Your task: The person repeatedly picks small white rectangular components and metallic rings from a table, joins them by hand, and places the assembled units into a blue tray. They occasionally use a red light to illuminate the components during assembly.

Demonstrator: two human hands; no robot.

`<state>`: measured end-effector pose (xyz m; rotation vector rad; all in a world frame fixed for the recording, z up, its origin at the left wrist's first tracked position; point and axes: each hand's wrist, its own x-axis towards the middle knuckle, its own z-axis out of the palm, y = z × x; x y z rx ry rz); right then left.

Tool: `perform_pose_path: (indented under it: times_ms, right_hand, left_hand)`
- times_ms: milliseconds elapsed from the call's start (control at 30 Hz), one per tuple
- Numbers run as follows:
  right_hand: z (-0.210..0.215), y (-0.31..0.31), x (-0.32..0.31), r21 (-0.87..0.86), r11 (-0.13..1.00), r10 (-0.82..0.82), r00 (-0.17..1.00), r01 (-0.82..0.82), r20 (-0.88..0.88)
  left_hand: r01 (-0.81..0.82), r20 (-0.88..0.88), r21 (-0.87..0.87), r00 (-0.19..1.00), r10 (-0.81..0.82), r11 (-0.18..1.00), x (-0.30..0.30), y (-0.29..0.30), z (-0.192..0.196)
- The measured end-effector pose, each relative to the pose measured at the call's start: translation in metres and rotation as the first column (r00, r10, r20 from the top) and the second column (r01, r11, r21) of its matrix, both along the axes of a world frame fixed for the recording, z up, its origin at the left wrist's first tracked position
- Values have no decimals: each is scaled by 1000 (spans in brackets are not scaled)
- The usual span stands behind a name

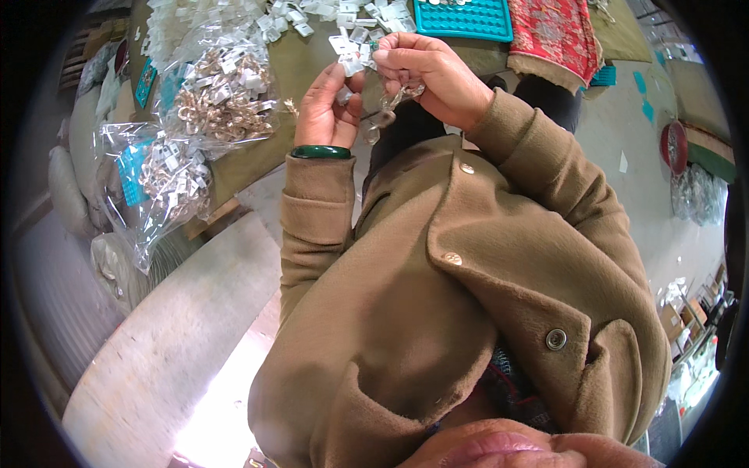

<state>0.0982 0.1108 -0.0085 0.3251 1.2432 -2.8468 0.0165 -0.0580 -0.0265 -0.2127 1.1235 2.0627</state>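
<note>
Hands: both are raised at the near edge of the table (242, 165), the left hand (326, 113) and the right hand (441, 72) facing each other, fingertips near but a little apart.
Right grip: thumb and forefinger pinched together at a small green piece (374, 45), the lower fingers curled over a pale looped strand (385, 118).
Left grip: fingers bent, thumb extended upward; a whitish bit (343, 94) shows by the fingers, but whether it is clasped or merely lies behind them I cannot tell.
Strand: between the hands, hanging from beneath the right fingers; its long axis runs back toward the wearer, leaning slightly toward the left hand.
Nearer hand: the right, which touches the strand; the left is just beside it, palm side turned inward, so the gap to bridge appears to be a short sideways one.
White tags: a loose cluster (353, 64) just beyond both sets of fingertips, spreading farther away from the wearer.
Left of the hands: clear bags with tagged strands (226, 97) inside, well apart from the fingers.
Beyond the right hand: a teal tray (468, 22), with red patterned cloth (550, 35) to its right.
</note>
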Motion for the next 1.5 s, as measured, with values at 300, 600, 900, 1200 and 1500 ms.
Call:
perform_pose_path:
  times_ms: [300,600,900,1200,1500]
  right_hand:
    - [-2,3,18,126,986,-110,994,108,7]
    - [-5,7,26,208,966,-151,988,153,-25]
    - [-13,16,23,226,961,-150,987,158,-53]
    - [-16,23,29,442,889,-141,990,123,8]
    - [-19,32,32,435,886,-99,982,161,-162]
  left_hand:
    - [56,-313,-54,947,-70,997,26,26,14]
    - [-34,-401,-50,916,11,998,34,42,13]
    - [-98,-609,-179,793,-32,979,41,52,9]
    - [-97,-563,-417,808,-173,904,43,57,13]
    - [-106,-361,-364,932,-35,925,41,59,21]
